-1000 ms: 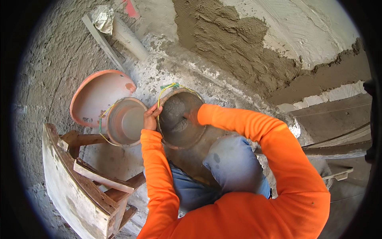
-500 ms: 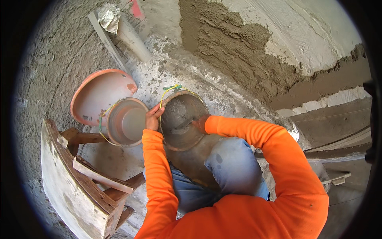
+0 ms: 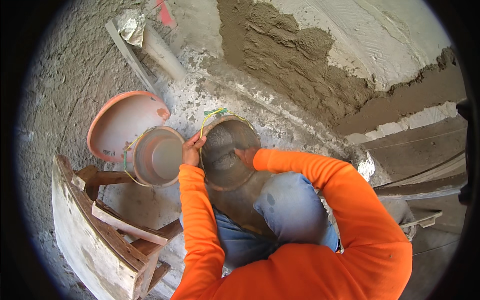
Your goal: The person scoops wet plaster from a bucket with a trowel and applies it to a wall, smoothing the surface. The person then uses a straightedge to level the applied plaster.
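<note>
A mud-coated bucket with a yellow-green cord handle stands in front of my knees, grey wet mix inside it. My left hand is closed on its left rim, thumb over the edge. Reaching in over the right side, my right hand is low inside the bucket at the mix. Its fingers look curled, and whatever they hold is lost in the grey mix. Left of my left hand, a second bucket with a similar cord touches or nearly touches the first.
An orange basin leans behind the second bucket. At the left lies a wooden stand with a pale, stained board. A pipe topped with foil and a wood strip lie farther back. Wet mortar covers part of the right wall.
My right hand has shifted slightly left inside the bucket, and the dark streak in the mix looks different. My left hand keeps its hold on the rim. The view has moved slightly.
</note>
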{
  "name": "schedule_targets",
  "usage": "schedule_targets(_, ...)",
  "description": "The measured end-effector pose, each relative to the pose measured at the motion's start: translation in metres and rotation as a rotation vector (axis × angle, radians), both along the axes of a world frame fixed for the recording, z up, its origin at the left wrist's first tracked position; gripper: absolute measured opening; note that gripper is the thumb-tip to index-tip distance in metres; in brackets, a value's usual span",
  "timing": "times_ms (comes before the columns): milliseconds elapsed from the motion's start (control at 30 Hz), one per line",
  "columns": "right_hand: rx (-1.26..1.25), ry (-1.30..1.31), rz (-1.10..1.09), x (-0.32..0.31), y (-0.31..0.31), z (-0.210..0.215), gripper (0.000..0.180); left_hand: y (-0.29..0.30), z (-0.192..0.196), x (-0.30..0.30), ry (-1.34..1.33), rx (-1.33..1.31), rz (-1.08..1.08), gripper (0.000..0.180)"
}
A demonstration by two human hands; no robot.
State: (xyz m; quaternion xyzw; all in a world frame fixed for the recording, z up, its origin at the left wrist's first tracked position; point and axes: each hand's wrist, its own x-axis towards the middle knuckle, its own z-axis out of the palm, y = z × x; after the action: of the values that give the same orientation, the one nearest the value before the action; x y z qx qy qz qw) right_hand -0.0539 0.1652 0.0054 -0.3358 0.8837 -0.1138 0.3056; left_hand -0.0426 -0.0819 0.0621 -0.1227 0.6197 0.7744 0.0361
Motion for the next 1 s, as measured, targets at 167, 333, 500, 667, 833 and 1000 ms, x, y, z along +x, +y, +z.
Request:
schedule_targets(167,-0.04,-0.009,-0.19,-0.006,0.01,0.004,0.051,0.005,-0.005,-0.003,-0.006,0.064,0.01,0.041)
schedule_targets(333,0.179,-0.063,0.007,-0.011,0.013,0.027,0.052,0.006,-0.005,-0.005,-0.023,0.022,0.046,0.04)
schedule_targets(500,-0.033,-0.04,-0.197,-0.009,0.007,0.034,0.05,0.01,-0.007,-0.006,0.047,0.02,-0.022,0.04)
schedule_targets(667,0.048,-0.018,-0.097,0.002,0.01,0.029,0.048,0.012,-0.009,-0.007,0.024,0.048,0.084,0.04)
schedule_targets(833,-0.087,0.005,-0.165,0.005,0.007,0.029,0.047,0.012,-0.013,-0.007,0.016,0.006,0.093,0.04)
schedule_targets(1000,-0.122,-0.048,-0.322,0.003,0.007,0.027,0.051,0.013,-0.017,-0.009,0.023,-0.024,0.106,0.04)
